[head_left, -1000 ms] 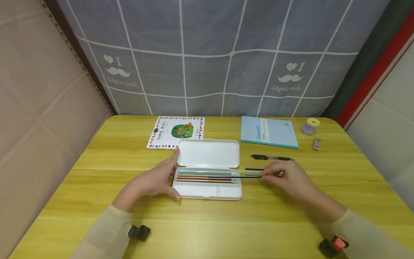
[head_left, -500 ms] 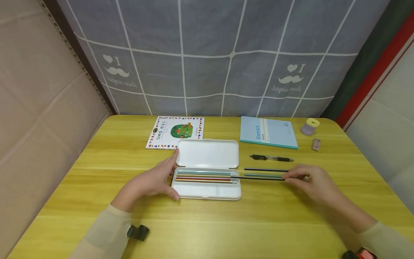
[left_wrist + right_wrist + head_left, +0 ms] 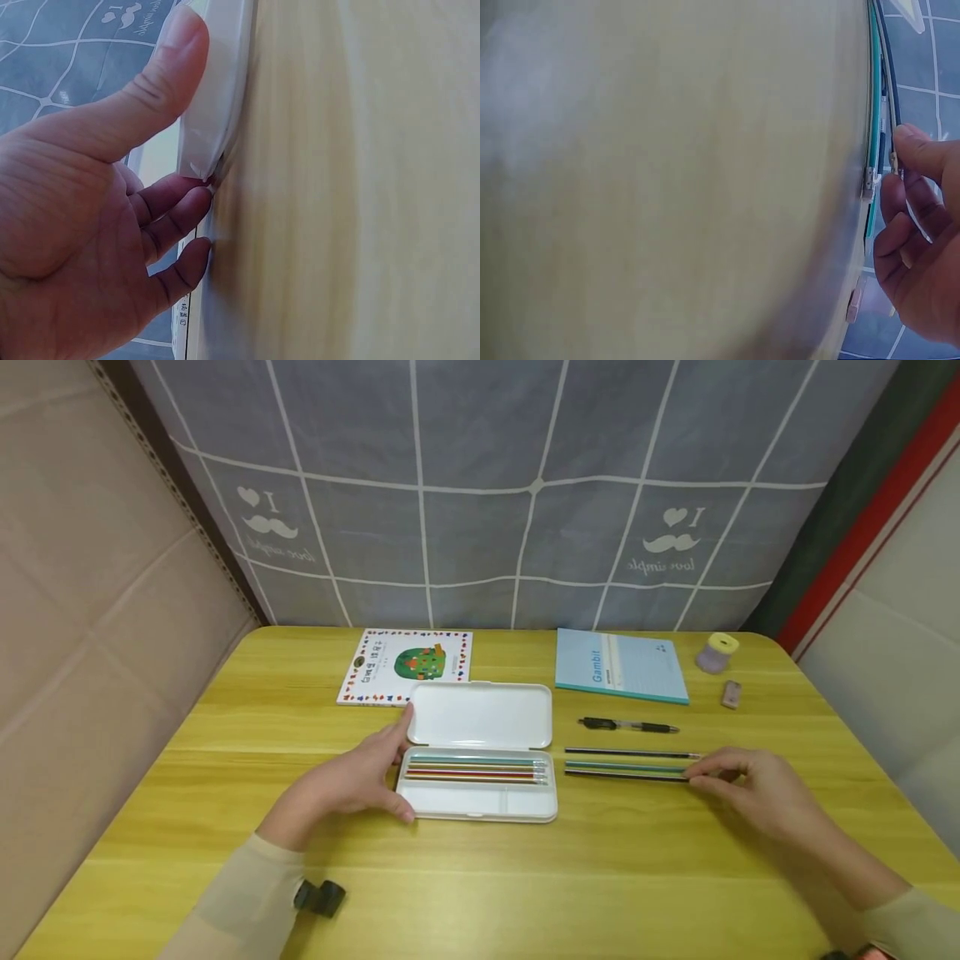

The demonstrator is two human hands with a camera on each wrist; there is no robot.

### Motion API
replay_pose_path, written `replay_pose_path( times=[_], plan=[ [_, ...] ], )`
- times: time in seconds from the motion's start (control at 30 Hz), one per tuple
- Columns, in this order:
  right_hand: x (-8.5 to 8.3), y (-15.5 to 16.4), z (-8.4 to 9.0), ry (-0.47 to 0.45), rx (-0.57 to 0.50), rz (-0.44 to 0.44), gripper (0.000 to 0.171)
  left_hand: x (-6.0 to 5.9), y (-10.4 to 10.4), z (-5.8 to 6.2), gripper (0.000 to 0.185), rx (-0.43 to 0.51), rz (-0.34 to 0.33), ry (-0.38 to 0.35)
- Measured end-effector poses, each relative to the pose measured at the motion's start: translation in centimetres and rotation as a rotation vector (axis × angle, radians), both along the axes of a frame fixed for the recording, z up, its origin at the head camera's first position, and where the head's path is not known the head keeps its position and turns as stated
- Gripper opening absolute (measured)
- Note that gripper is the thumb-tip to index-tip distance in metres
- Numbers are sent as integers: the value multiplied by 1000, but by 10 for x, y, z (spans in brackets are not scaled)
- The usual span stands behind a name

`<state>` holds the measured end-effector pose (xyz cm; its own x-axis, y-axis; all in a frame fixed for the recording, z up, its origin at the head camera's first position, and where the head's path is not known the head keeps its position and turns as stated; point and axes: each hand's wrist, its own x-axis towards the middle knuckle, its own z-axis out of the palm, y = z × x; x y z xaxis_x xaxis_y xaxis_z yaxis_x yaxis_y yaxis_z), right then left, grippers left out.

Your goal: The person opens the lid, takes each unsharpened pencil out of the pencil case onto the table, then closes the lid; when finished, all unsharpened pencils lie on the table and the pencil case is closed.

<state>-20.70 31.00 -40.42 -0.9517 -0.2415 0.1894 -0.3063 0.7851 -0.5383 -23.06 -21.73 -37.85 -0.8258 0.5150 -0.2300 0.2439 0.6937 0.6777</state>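
Observation:
A white pencil case (image 3: pixel 457 803) lies open in the head view, several coloured pencils (image 3: pixel 472 771) with white-tipped ends in its rear compartment. My left hand (image 3: pixel 348 779) holds the case's left end, thumb at the front corner and fingers at the back; the left wrist view shows the thumb along the case's side wall (image 3: pixel 217 82). Right of the case, my right hand (image 3: pixel 753 789) pinches the ferrule end of a dark pencil (image 3: pixel 618 775) between thumb and fingertips. This pencil lies close alongside a green pencil (image 3: pixel 618 766). Another dark pencil (image 3: pixel 630 752) rests just behind them.
A black pen (image 3: pixel 628 726) lies behind the pencils. Further back are a light blue notebook (image 3: pixel 622 667), a yellow-and-purple pencil sharpener-like item (image 3: pixel 717 653) and a small eraser (image 3: pixel 731 695). A picture book (image 3: pixel 390 668) sits partly behind the open lid (image 3: pixel 480 716).
My right hand has moved right, drawing the dark pencil out from over the case and down beside the green pencil. My left hand has stayed on the case.

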Motion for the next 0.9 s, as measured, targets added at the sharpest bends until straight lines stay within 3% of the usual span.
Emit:
replay_pose_path(
  times=[0.67,0.9],
  plan=[
    [-2,-5,-1,123,225,46,23,0,-1,-1,152,6,-12,1],
    [-1,-4,2,100,139,13,19,0,-1,-1,151,7,-11,2]
  ],
)
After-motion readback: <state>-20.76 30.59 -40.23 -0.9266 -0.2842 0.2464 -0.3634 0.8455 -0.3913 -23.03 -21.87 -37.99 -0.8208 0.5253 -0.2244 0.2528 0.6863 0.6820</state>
